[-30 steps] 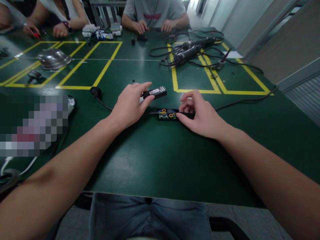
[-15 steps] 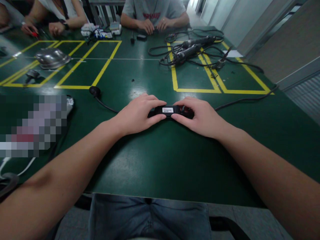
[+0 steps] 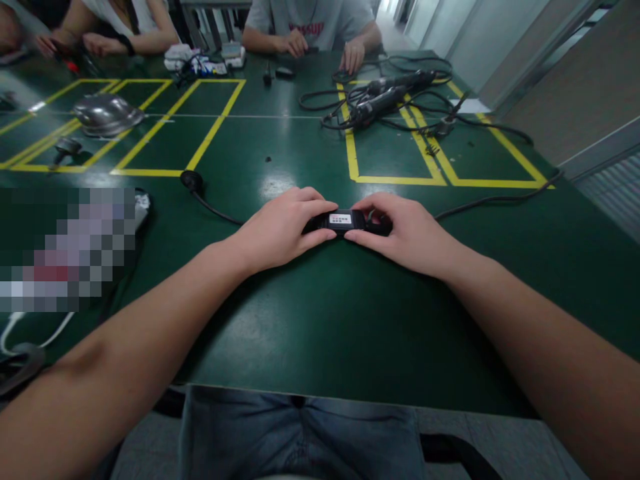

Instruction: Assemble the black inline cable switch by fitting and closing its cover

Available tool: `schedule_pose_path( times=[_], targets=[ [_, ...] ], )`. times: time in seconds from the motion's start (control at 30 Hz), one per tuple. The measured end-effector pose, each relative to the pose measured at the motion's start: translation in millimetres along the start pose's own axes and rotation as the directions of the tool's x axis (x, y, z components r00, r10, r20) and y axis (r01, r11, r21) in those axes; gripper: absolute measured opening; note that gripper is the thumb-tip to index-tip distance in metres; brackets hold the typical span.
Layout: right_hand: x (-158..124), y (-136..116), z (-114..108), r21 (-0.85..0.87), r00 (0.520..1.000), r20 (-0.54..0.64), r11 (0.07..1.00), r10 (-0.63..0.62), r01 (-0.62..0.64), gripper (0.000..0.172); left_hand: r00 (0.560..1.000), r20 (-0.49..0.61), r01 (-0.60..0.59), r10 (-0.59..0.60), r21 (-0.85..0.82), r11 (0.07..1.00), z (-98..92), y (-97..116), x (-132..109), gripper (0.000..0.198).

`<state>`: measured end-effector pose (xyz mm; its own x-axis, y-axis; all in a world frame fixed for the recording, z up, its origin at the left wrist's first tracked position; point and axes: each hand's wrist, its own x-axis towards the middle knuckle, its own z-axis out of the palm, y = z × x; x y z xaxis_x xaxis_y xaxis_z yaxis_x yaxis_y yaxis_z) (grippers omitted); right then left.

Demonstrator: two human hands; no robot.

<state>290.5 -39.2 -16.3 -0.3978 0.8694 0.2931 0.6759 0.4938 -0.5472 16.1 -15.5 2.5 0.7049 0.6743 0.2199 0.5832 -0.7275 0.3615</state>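
Between my hands, low over the green table (image 3: 280,333), is a small black inline cord box (image 3: 340,219) with a white printed label facing up. My left hand (image 3: 287,223) is closed on its left end, thumb and fingers along both long sides. At the right end my right hand (image 3: 400,230) pinches it the same way, with a dark gap and thin wires partly visible beside the palm. A black cord (image 3: 215,211) comes out past my left hand and ends in a round black plug (image 3: 192,180). Another black cord (image 3: 500,199) runs off to the right.
Black handheld power tools (image 3: 380,100) with tangled cables lie at the back right, on yellow tape lines. A metal bowl-shaped part (image 3: 105,115) sits at the back left. A pixelated object (image 3: 80,247) lies left of my arm. People sit across the table, one person's hands (image 3: 355,55) resting there.
The box's label has turned slightly, and my hands sit a touch further right in view. Across the table, a person's hand has moved away from the other towards the cables.
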Motion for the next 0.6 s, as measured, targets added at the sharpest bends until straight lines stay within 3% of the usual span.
schedule_pose_path(
  times=[0.3, 0.6],
  targets=[
    [0.8, -0.3, -1.8, 0.022, 0.999, 0.01, 0.999, 0.04, -0.04, 0.03, 0.998, -0.004, 0.061, -0.062, -0.096, 0.993, 1.5, -1.2, 1.8, 0.045],
    [-0.4, 1.1, -0.2, 0.021, 1.0, 0.002, 1.0, 0.018, -0.018, 0.029, 0.998, 0.032, 0.061, -0.059, -0.075, 0.995, -1.2, -1.6, 6.1, 0.045]
  ],
)
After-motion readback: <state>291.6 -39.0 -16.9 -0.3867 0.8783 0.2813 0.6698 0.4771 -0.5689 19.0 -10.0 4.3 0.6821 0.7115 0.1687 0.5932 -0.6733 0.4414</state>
